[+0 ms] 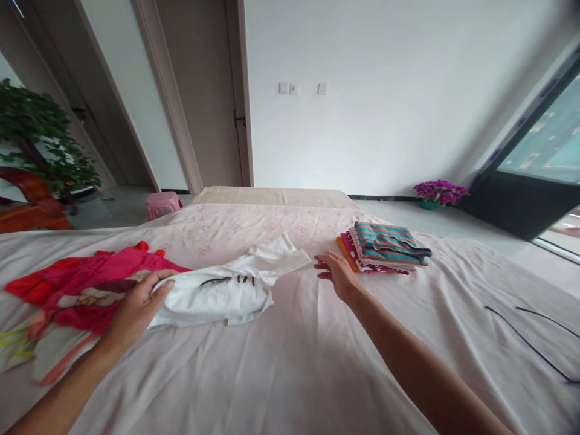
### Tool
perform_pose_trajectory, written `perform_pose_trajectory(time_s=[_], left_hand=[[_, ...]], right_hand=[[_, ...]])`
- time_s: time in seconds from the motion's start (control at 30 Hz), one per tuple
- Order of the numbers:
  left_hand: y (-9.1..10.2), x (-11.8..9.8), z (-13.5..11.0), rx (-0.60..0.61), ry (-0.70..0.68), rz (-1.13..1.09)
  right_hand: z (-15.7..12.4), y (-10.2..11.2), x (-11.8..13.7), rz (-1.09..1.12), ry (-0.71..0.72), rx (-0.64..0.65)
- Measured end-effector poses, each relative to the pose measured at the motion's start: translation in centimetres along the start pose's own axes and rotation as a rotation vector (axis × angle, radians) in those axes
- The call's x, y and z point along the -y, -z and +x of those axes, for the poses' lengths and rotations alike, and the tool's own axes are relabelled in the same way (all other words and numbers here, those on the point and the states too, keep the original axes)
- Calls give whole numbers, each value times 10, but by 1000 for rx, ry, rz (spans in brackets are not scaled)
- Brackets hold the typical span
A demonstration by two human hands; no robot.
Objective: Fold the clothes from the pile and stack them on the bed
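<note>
Left hand [141, 297]: grip pinching the left end of a white garment [212, 297], crumpled over the pale sheet [281, 380]. Right hand [336, 275] empty, fingers parted, near the folded stack [385, 246]. Looks partway: stack neat; white garment and red-pink heap [86, 284] (far left) unfolded.

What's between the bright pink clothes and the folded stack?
The head view shows the white garment in the left hand, then the right hand.

Soft daylight from the right, stretched edges, slight blur
</note>
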State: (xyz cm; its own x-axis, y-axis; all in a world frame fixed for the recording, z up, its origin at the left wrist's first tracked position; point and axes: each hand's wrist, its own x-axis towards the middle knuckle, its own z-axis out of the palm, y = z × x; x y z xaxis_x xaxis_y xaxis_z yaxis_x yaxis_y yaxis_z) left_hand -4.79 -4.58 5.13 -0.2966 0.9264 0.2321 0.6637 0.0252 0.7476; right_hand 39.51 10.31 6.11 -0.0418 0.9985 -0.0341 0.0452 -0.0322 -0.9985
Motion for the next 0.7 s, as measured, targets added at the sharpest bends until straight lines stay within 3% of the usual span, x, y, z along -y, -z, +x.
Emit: perform_pose_trajectory(time_s=[0.1,0.17,0.3,0.4,0.47,0.57,0.63,0.7], left_hand=[[-18,23,-8,245,44,38],[-26,32,-11,312,94,89],[-22,44,-10,253,92,204],[-10,52,-8,150,108,305],[-2,51,-6,116,145,268],[10,28,-3,27,218,-29],[17,2,-2,-61,234,-269],[25,-28,-1,-176,192,-368]], right_hand=[[-17,-4,-21,-26,-95,78],[-21,-13,-25,-172,0,111],[-21,-39,-25,-690,327,222],[-16,-52,-22,-955,337,264],[-12,-53,-14,-792,208,266],[-12,-42,9,-182,39,228],[-21,-31,30,144,62,173],[-37,-21,53,298,181,113]])
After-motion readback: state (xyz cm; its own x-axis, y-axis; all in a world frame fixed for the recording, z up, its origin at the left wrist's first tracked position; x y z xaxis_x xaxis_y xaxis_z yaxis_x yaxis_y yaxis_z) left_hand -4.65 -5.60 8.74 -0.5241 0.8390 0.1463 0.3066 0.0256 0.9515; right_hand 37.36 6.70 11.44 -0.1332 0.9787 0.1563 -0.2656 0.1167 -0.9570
